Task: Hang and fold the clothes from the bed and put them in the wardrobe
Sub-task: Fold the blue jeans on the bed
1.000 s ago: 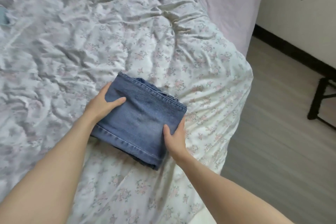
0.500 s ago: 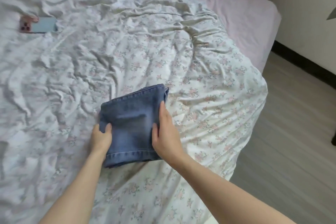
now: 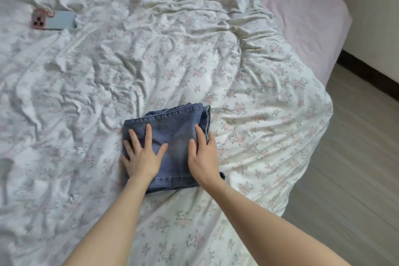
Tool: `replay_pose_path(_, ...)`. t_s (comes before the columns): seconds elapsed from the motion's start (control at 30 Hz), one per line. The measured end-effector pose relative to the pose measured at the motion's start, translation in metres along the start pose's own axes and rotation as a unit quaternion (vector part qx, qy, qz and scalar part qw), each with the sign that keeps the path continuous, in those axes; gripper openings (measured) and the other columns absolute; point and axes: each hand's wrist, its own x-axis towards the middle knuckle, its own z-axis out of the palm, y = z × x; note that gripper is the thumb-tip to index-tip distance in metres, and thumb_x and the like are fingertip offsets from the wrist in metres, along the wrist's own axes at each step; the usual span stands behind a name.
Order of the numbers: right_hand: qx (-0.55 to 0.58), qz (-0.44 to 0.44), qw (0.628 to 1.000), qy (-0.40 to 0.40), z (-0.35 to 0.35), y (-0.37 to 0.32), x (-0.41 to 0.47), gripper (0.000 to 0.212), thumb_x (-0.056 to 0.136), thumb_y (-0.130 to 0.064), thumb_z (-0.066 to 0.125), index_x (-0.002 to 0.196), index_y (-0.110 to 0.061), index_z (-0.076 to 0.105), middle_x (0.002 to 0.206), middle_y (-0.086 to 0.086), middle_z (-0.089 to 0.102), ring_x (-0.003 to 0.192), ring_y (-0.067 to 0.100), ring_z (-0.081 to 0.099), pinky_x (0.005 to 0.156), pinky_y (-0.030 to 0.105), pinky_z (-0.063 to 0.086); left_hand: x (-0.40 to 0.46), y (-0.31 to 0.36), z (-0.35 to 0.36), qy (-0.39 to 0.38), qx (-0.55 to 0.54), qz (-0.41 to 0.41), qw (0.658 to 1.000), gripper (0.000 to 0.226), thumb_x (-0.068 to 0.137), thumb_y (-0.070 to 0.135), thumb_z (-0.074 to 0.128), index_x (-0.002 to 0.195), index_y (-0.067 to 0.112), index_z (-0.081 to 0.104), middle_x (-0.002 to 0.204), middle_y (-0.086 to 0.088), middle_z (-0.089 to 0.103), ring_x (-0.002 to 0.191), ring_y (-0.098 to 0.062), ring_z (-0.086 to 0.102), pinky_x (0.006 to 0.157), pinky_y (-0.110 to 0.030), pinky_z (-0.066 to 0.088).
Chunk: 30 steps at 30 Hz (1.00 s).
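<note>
Looking down from the head view, the only view on record: one pair of folded jeans (image 3: 172, 136), blue denim, lay on the bed (image 3: 319, 28), on the near right part of its cover. The folded stack was roughly square, hem edge toward the person, layered edges showing along its far and right sides.

Hands counted: two, both bare, both on the jeans.
- Left hand (image 3: 141, 155): lay flat on the left half of the stack, fingers straight and spread apart, thumb angled toward the middle. It pressed on the denim; nothing was gripped.
- Right hand (image 3: 203, 157): lay along the right side of the stack, fingers straight and held close together, pointing away from the person, thumb on top of the fabric. Whether the fingertips tucked over the right edge could not be told.

Two bare forearms entered from the bottom of the frame.

Other things counted:
- One floral duvet (image 3: 237, 75), white with small pink flowers, heavily creased, covering most of the bed.
- One phone (image 3: 55, 20), face down, at the far left on the duvet, well apart from the jeans; pink camera block, pale blue back.
- One pink sheet (image 3: 302, 13) exposed at the far right corner of the bed.
- Wood-look floor (image 3: 356, 157) to the right of the bed.
</note>
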Motion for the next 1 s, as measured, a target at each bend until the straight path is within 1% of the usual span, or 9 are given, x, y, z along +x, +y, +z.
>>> replay_pose_path(0.13,0.096,0.068,0.993,0.013,-0.002,0.011,0.014,0.065,0.096,-0.039,0.039,0.148,-0.034,0.002,0.155,0.008,0.015,0.143,0.023,0.014,0.112,0.038,0.019,-0.001,0.005,0.007,0.031,-0.002,-0.005,1.0,0.077,0.086,0.069,0.03,0.142,0.045,-0.018,0.155,-0.006,-0.022,0.143,-0.034,-0.007,0.111,-0.058,0.009)
replay_pose_path(0.2,0.118,0.1,0.988,0.006,-0.005,0.014,0.02,0.075,0.095,-0.038,0.043,0.149,-0.024,-0.008,0.156,0.008,0.015,0.142,0.025,0.019,0.111,0.035,0.021,-0.003,0.001,0.005,0.064,-0.064,0.004,0.996,0.083,0.084,0.065,0.045,0.145,0.044,-0.007,0.156,-0.004,-0.015,0.143,-0.031,-0.002,0.111,-0.056,0.013)
replay_pose_path(0.27,0.08,0.064,0.995,0.006,-0.006,0.014,0.021,0.074,0.096,-0.032,0.043,0.149,-0.017,-0.007,0.157,0.005,0.013,0.142,0.021,0.02,0.109,0.029,0.022,-0.002,-0.01,0.0,0.104,-0.183,-0.016,0.977,0.091,0.079,0.058,0.061,0.147,0.041,0.003,0.157,-0.004,-0.004,0.143,-0.028,0.008,0.111,-0.05,0.018)
replay_pose_path(0.33,-0.004,0.008,0.999,0.033,-0.005,0.009,0.017,0.066,0.098,-0.028,0.039,0.15,-0.018,0.0,0.154,0.002,0.023,0.136,0.023,0.032,0.103,0.033,0.032,0.004,-0.024,-0.005,0.116,-0.27,-0.061,0.954,0.095,0.076,0.053,0.067,0.147,0.039,0.006,0.155,-0.009,0.012,0.141,-0.028,0.018,0.11,-0.047,0.024)
replay_pose_path(0.5,-0.106,-0.044,0.991,0.064,0.0,-0.002,0.005,0.055,0.099,-0.024,0.033,0.148,-0.016,0.011,0.141,0.006,0.038,0.119,0.027,0.046,0.089,0.036,0.04,0.015,-0.043,-0.021,0.036,-0.317,-0.077,0.945,0.095,0.075,0.048,0.071,0.148,0.027,0.015,0.152,-0.001,0.029,0.136,-0.025,0.033,0.109,-0.042,0.031)
replay_pose_path(0.57,-0.12,-0.056,0.99,0.048,-0.003,-0.008,0.002,0.056,0.098,-0.023,0.034,0.148,-0.016,0.011,0.139,0.007,0.039,0.115,0.028,0.048,0.084,0.036,0.04,0.005,-0.04,-0.028,0.057,-0.344,-0.069,0.935,0.092,0.075,0.045,0.073,0.147,0.025,0.019,0.15,0.0,0.034,0.133,-0.025,0.037,0.108,-0.041,0.033)
replay_pose_path(0.67,-0.127,-0.086,0.988,0.028,-0.009,-0.013,-0.004,0.056,0.097,-0.019,0.037,0.148,-0.014,0.014,0.141,0.007,0.037,0.116,0.028,0.048,0.084,0.035,0.04,-0.022,-0.017,-0.033,0.13,-0.322,-0.048,0.937,0.084,0.078,0.035,0.072,0.144,0.018,0.023,0.145,-0.007,0.039,0.128,-0.029,0.042,0.104,-0.04,0.037)
replay_pose_path(0.8,-0.1,-0.119,0.988,-0.003,-0.021,-0.024,-0.021,0.054,0.096,-0.012,0.035,0.147,-0.014,0.018,0.143,0.007,0.036,0.119,0.028,0.046,0.09,0.036,0.039,-0.079,0.016,-0.046,0.242,-0.254,-0.058,0.935,0.071,0.084,0.027,0.065,0.143,0.013,0.029,0.129,-0.019,0.048,0.109,-0.04,0.052,0.085,-0.045,0.043)
replay_pose_path(1.0,-0.086,-0.2,0.975,-0.035,-0.049,-0.045,-0.058,0.053,0.095,-0.007,0.036,0.145,-0.016,0.024,0.146,0.003,0.036,0.122,0.027,0.045,0.089,0.036,0.039,-0.155,0.022,-0.074,0.309,-0.21,-0.114,0.921,0.07,0.088,0.035,0.06,0.145,0.012,0.027,0.116,-0.018,0.05,0.089,-0.041,0.059,0.064,-0.044,0.046)
